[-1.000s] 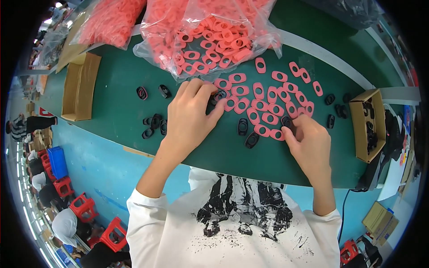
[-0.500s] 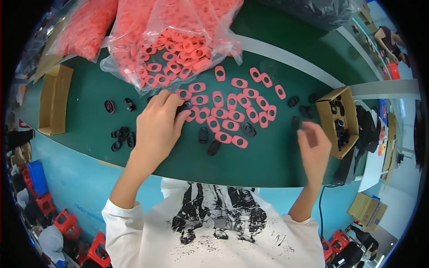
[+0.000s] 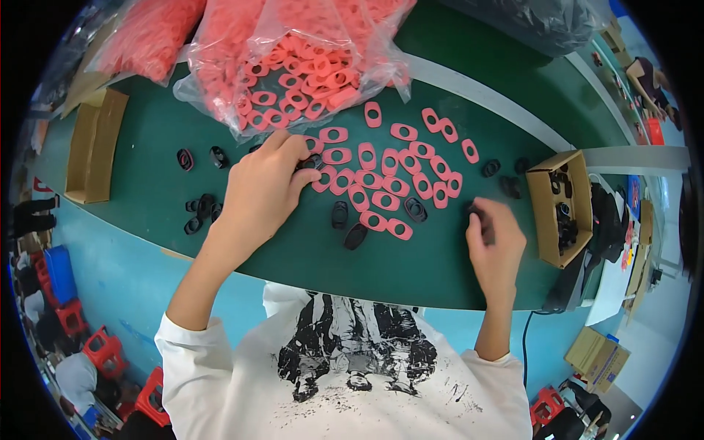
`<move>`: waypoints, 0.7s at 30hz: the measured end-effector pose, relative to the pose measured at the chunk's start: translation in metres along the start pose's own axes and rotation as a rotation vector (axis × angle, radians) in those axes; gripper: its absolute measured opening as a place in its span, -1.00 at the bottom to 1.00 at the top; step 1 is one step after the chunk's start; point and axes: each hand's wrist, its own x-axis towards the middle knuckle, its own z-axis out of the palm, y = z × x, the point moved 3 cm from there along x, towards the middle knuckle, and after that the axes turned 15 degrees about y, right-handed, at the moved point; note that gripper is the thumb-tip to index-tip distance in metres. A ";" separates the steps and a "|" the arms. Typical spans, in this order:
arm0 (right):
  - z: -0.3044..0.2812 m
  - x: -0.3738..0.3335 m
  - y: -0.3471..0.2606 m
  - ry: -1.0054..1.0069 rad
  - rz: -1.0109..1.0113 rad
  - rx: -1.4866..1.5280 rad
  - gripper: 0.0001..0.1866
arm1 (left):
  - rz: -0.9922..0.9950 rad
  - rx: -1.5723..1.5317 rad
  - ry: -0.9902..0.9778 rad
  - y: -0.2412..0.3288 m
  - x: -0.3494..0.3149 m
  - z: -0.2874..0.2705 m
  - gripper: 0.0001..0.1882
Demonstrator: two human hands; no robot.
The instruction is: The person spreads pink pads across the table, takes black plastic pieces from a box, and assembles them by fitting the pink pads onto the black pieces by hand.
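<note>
My left hand [image 3: 257, 194] is closed, thumb and fingertips pinching a small black oval part [image 3: 313, 162] at the left edge of the spread of pink oval rings [image 3: 386, 200]. My right hand [image 3: 499, 246], slightly blurred, is curled to the right of that spread. A dark piece [image 3: 474, 212] shows at its fingertips, mostly covered by the fingers. The pink rings lie flat, each with a round hole. Between my hands and close to the rings lie a black oval part [image 3: 339, 215], another black part [image 3: 356, 236] and a third black part [image 3: 416, 210].
A clear plastic bag [image 3: 293, 81] spills pink rings at the back of the green table [image 3: 286, 268]. An open cardboard box [image 3: 89, 158] stands far left; another cardboard box [image 3: 541, 220] with black parts stands right. More black parts [image 3: 199, 209] lie on the left.
My right hand has moved left, away from the cardboard box, with the dark piece at its fingertips. My left hand keeps its pinch beside the rings. The whole view has shifted slightly.
</note>
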 end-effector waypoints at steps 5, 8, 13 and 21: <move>0.010 -0.020 -0.014 -0.035 -0.267 0.083 -0.76 | 0.034 0.004 0.035 0.001 -0.008 0.001 -0.77; 0.010 -0.014 -0.013 -0.016 -0.244 0.079 -0.77 | 0.065 0.016 0.069 0.001 -0.015 0.000 -0.80; -0.002 -0.017 -0.014 -0.003 -0.022 -0.033 -0.80 | 0.143 0.034 0.081 0.002 -0.016 -0.002 -0.81; 0.006 -0.018 -0.021 -0.097 -0.020 -0.173 -0.69 | 0.278 0.073 0.075 0.004 -0.022 -0.005 -0.76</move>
